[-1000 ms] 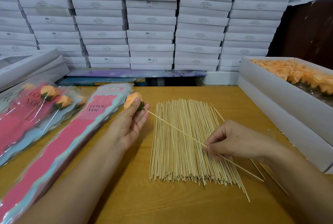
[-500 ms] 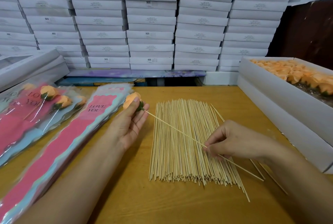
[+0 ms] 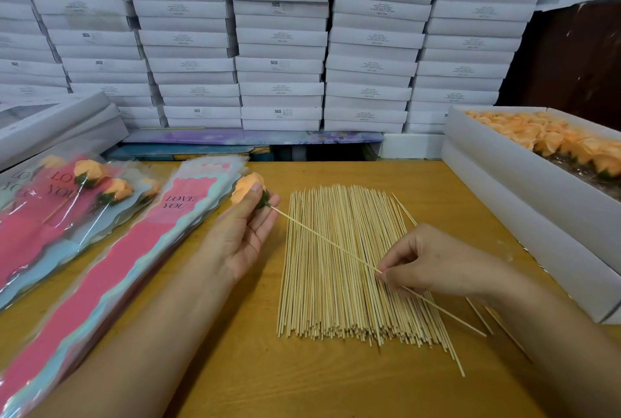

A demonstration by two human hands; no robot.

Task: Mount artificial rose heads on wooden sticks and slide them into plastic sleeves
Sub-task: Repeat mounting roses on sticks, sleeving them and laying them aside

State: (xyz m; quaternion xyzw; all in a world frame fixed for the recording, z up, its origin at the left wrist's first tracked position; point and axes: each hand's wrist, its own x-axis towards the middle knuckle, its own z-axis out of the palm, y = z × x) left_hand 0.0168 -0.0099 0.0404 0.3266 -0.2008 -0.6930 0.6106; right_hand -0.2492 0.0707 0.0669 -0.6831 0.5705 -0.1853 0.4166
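Sticks point(image 3: 349, 263) lie bundled on the surface point(image 3: 235, 367), long axes running near to far. Sleeves point(image 3: 111, 270) lie stacked at left. One stick point(image 3: 322, 239) runs diagonally above the bundle, far-left end in the rose head point(image 3: 247, 187). Left hand point(image 3: 243, 233) pinches the rose head; right hand point(image 3: 433, 263) pinches the stick near its lower end.

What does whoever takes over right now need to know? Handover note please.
Left hand holds the orange rose head; right hand pinches the wooden stick, its tip at the rose's green base.
Stick pile lies mid-table; box of rose heads on the right; empty sleeves left of the hands.
Done: a few sleeved roses at far left.
Left: seat this stick, sleeve it, repeat.
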